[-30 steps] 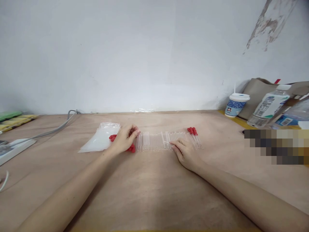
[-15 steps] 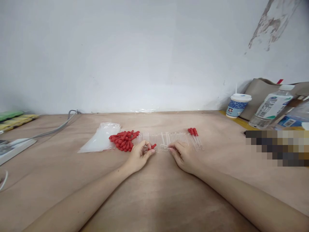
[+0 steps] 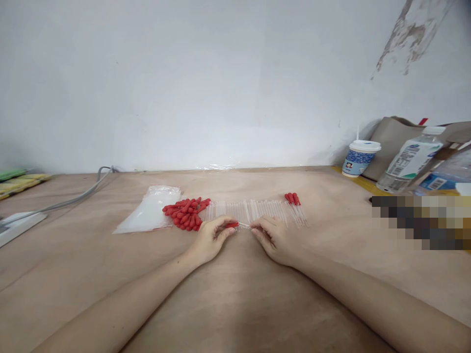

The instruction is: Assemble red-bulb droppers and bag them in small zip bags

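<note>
My left hand pinches a red rubber dropper bulb, its open end turned to the right. Between thumb and fingers my right hand grips a clear dropper tube, whose left end meets the bulb's mouth; how far it sits inside I cannot tell. Behind both hands lies a row of clear tubes side by side. A heap of red bulbs is left of the row, beside my left hand. Several droppers with red bulbs fitted lie right of the row.
A clear plastic bag lies left of the heap. At the right stand a paper cup with a straw, a tilted water bottle and a beige bag. A grey cable runs to a white power strip at the left.
My right hand has moved left, bringing the tube's end to the bulb in my left hand. The gap between them has closed. The view has shifted slightly.
</note>
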`<state>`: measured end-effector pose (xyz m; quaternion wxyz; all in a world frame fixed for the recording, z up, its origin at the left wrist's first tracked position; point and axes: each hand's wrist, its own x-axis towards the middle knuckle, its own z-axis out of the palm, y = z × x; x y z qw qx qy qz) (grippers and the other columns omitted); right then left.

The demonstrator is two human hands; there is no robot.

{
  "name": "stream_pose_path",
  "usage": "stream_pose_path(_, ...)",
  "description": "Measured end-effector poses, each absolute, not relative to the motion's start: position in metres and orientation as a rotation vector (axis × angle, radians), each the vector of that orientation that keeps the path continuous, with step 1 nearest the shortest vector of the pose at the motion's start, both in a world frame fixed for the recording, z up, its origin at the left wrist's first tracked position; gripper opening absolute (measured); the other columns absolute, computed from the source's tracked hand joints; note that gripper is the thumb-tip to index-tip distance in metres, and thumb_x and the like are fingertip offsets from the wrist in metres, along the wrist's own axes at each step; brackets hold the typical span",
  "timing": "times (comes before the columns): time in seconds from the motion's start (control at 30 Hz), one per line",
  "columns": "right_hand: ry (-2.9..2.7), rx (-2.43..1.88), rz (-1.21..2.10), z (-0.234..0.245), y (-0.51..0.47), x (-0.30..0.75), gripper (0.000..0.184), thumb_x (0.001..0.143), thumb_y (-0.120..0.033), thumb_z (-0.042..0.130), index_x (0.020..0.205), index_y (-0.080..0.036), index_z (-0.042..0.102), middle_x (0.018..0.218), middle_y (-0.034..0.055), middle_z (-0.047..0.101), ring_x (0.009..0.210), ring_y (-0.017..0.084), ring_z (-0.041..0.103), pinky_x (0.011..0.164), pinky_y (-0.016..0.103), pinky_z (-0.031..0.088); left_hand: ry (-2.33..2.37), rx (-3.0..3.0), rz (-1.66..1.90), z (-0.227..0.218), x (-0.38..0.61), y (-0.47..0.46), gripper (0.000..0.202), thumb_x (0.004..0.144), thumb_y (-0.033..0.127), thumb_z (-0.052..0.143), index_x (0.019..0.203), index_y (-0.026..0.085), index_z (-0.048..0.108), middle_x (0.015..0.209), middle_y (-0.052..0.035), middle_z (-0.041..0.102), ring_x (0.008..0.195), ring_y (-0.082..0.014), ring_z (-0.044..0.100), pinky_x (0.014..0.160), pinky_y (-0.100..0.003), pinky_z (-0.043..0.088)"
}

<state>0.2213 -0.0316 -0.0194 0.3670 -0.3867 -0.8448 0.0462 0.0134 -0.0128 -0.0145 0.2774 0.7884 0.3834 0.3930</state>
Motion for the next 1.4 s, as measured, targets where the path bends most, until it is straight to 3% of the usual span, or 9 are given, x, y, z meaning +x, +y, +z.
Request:
stream_pose_path(0.27, -2.218, -0.955, 0.173, -0.021, -0.028, 0.223, 0.021, 0.089, -0.025, 0.038, 0.095, -0.021, 0.058, 0.083, 0.0027, 0.061, 0.073, 0.013, 0.055, 0.07, 0.028, 0.038, 1.044, 2.234, 1.025, -0.013, 0.013, -0.014, 0.02, 0.081, 0.032, 0.052, 0.088, 0.017, 0.063, 0.082, -0.0044, 0.066, 0.075, -0.0169, 0.06, 0.067, -0.028, 0.048)
stream_pose_path(0.53, -2.302, -0.954, 0.244, -0.018, -0.021, 0.23, 0.022, 0.089, -0.026, 0.041, 0.095, -0.024, 0.062, 0.077, -0.0001, 0.06, 0.069, 0.012, 0.054, 0.072, 0.029, 0.035, 0.96, 2.338, 0.942, -0.009, 0.013, -0.018, 0.018, 0.084, 0.028, 0.049, 0.085, 0.019, 0.065, 0.08, -0.0033, 0.066, 0.073, -0.0156, 0.059, 0.068, -0.026, 0.046)
stream_pose_path(0.9, -2.367, -0.979, -0.156, -0.022, -0.026, 0.229, 0.024, 0.088, -0.025, 0.041, 0.096, -0.024, 0.064, 0.073, 0.0011, 0.062, 0.059, 0.011, 0.049, 0.064, 0.029, 0.026, 0.985, 2.443, 0.894, -0.01, 0.013, -0.018, 0.018, 0.082, 0.028, 0.051, 0.085, 0.02, 0.067, 0.078, -0.0032, 0.067, 0.071, -0.0156, 0.06, 0.065, -0.026, 0.045)
stream_pose_path(1.4, -2.349, -0.903, 0.051, -0.017, -0.024, 0.231, 0.024, 0.089, -0.023, 0.04, 0.094, -0.021, 0.063, 0.071, -0.0001, 0.064, 0.061, 0.01, 0.053, 0.066, 0.029, 0.03, 0.994, 2.427, 0.969, -0.011, 0.015, -0.019, 0.016, 0.08, 0.028, 0.056, 0.084, 0.017, 0.066, 0.077, -0.0026, 0.067, 0.068, -0.0129, 0.059, 0.062, -0.023, 0.045)
